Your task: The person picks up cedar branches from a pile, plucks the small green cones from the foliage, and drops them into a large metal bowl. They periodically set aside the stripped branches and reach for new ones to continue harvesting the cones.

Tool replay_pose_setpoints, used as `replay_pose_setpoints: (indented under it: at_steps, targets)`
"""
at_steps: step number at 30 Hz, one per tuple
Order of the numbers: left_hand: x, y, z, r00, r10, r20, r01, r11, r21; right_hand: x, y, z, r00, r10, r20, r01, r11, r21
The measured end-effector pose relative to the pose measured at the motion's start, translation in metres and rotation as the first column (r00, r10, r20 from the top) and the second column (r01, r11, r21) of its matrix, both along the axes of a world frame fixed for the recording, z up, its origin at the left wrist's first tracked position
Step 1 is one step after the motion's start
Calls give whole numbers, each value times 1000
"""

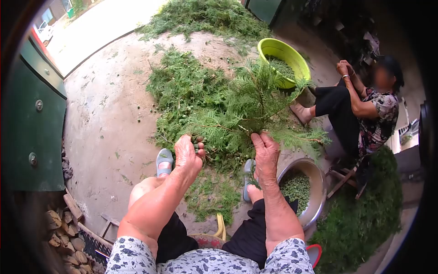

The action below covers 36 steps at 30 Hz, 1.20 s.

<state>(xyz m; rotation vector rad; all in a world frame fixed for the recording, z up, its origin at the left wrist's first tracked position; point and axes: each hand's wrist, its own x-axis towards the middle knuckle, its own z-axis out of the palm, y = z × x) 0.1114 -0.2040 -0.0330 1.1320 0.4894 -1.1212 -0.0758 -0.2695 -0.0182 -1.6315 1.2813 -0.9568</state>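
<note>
A leafy green branch (260, 93) stands up from my right hand (266, 153), whose thumb and fingers pinch its stem. To the left of it, my left hand (190, 150) is curled with several small green seed cones (197, 145) in its fingers. Below both hands lies a heap of cut green sprigs (191, 91) on the concrete floor. A metal basin (321, 189) with green cones (296, 189) inside stands beside my right forearm.
A yellow-green tub (301, 68) holding green cones is beyond the branch. A seated person (378, 105) is at the right, hands together. More greenery (210, 18) lies at the back. Green doors (32, 118) and firewood (64, 233) are on the left.
</note>
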Motion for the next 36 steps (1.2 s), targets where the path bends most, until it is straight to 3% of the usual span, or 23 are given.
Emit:
replay_pose_setpoints:
  at_steps: [1,4,5,6,7,9,10,12,13,14,15,16,18,21,23,24,25,26,29,31,33,35,36]
  targets:
    - [5,0,0,1000,5,3,-5,1000,-5,1,0,-7,1000,5,3,-5,1000,-5]
    - [19,1,5,996,35,80,-27,995,-93,2,7,-23,988,-151,31,152,931,-332]
    - [22,2,7,996,40,80,-32,995,-96,0,5,-39,774,-80,628,134,990,-39]
    - [26,4,9,997,16,78,-5,990,-141,1,3,-44,236,-162,958,-72,980,184]
    - [29,5,11,997,-7,77,21,982,-185,-2,0,-47,237,-160,958,-77,980,183]
    - [32,8,18,995,-1,95,17,985,-171,4,-1,-28,495,53,867,-115,993,5]
    - [35,9,19,994,-3,105,23,982,-190,11,8,-17,457,-13,889,-73,996,53]
    - [42,9,17,993,7,117,17,979,-203,8,2,-25,787,-24,617,33,999,-3]
    - [47,9,18,993,10,115,13,979,-204,5,1,-27,788,-21,615,30,1000,-4]
    - [51,9,20,995,23,98,1,973,-233,7,5,-16,950,-7,311,42,993,-107]
    - [55,10,22,996,34,79,-13,966,-257,8,8,-10,999,-25,-33,18,979,-203]
    - [62,11,22,997,42,63,-21,954,-300,5,7,-22,999,-23,-45,14,983,-186]
    - [70,13,30,996,68,53,-49,955,-293,1,-1,-47,831,72,552,-53,997,-52]
    - [83,19,30,996,88,31,-74,947,-311,7,9,-40,745,58,664,-88,996,11]
    - [89,23,29,994,105,20,-93,941,-324,-11,-4,-86,684,85,725,-104,994,-18]
    - [91,24,28,994,113,7,-105,938,-331,-25,-2,-86,986,148,74,-110,921,-373]
    - [95,24,28,992,124,-3,-117,932,-342,-30,-4,-90,812,-90,-576,-340,729,-594]
    - [99,25,25,992,127,-8,-122,929,-350,4,15,-53,997,65,-39,-72,972,-222]
    - [107,28,21,989,136,-51,-145,918,-369,20,22,-23,985,120,-126,-125,992,-34]
    - [110,30,24,988,147,-55,-157,921,-357,16,29,-23,889,270,-370,-304,952,-36]
    - [116,33,20,989,130,-76,-150,909,-389,4,38,-35,679,506,-532,-510,846,153]
    - [119,36,23,986,141,-94,-166,910,-380,-12,54,-59,315,697,-644,-587,676,445]
    - [121,38,23,984,144,-106,-174,906,-385,-5,65,-51,46,772,-634,-529,558,640]
